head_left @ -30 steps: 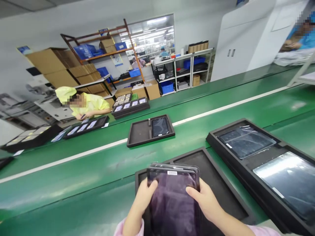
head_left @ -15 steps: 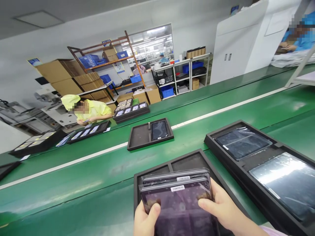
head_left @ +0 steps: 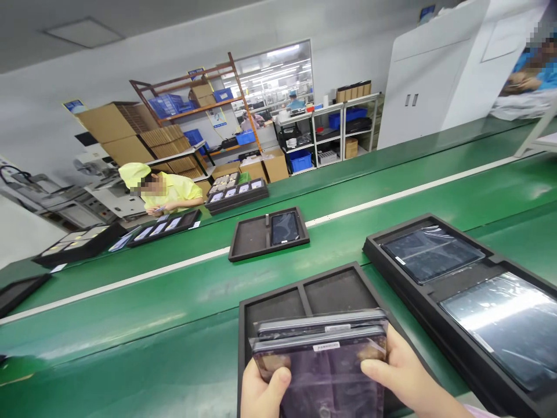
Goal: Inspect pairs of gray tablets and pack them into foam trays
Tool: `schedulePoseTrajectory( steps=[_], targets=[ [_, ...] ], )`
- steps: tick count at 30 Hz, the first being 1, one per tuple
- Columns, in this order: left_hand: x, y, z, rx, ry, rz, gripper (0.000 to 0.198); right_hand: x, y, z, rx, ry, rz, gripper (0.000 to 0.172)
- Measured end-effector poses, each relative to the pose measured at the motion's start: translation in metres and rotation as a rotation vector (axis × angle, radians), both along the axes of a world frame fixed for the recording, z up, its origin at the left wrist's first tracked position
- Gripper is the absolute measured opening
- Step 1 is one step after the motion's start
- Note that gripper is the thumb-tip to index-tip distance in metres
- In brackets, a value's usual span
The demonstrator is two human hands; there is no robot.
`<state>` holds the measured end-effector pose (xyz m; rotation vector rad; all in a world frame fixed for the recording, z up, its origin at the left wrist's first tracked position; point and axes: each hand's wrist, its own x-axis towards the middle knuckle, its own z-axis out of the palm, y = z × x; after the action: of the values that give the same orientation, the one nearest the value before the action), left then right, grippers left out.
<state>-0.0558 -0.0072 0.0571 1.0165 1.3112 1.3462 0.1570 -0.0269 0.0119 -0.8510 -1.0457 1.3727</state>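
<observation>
Two film-wrapped tablets (head_left: 331, 371), one behind the other, are gripped between my hands above a black foam tray (head_left: 270, 307). My left hand (head_left: 263, 392) closes on their left edge, its thumb on the front screen. On the right edge, my right hand (head_left: 400, 368) is closed in the same way. Small white labels show near the tablets' upper edges. The tray under them has bare compartments at its far side; its near part is hidden by the tablets and my hands.
To the right, a foam tray (head_left: 369, 247) holds two wrapped tablets. Farther back, another tray (head_left: 250, 238) has one tablet in its right half. Green conveyor surfaces (head_left: 152, 313) run across. Beyond them a co-worker in yellow (head_left: 183, 191) handles a small item near several trays.
The two tablets have tipped and dropped slightly lower in view, showing more of their top edges and of the tray's compartments. Both hands keep hold. The camera has shifted a little.
</observation>
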Motion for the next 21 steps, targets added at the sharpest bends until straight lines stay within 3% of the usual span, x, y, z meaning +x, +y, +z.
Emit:
schedulePoseTrajectory(
  steps=[5, 9, 11, 15, 18, 21],
  targets=[
    [-0.005, 0.008, -0.013, 0.041, 0.101, 0.023, 0.054, -0.009, 0.007, 0.006, 0.062, 0.082, -0.152, 0.045],
    [-0.001, 0.028, -0.036, -0.081, 0.179, 0.101, 0.047, -0.015, 0.027, 0.03, 0.067, 0.077, -0.322, 0.045],
    [0.01, 0.035, -0.041, -0.174, 0.09, 0.095, 0.037, -0.018, 0.037, 0.047, 0.096, 0.058, -0.268, 0.047],
    [0.038, 0.035, -0.037, -0.33, -0.242, -0.001, 0.038, -0.024, 0.046, 0.072, 0.254, -0.02, 0.061, 0.062],
    [0.05, 0.028, -0.032, -0.399, -0.426, -0.045, 0.042, -0.027, 0.046, 0.074, 0.329, -0.099, 0.116, 0.063],
    [0.054, 0.021, -0.033, -0.426, -0.486, -0.091, 0.049, -0.028, 0.045, 0.067, 0.363, -0.152, 0.135, 0.063]
  ],
)
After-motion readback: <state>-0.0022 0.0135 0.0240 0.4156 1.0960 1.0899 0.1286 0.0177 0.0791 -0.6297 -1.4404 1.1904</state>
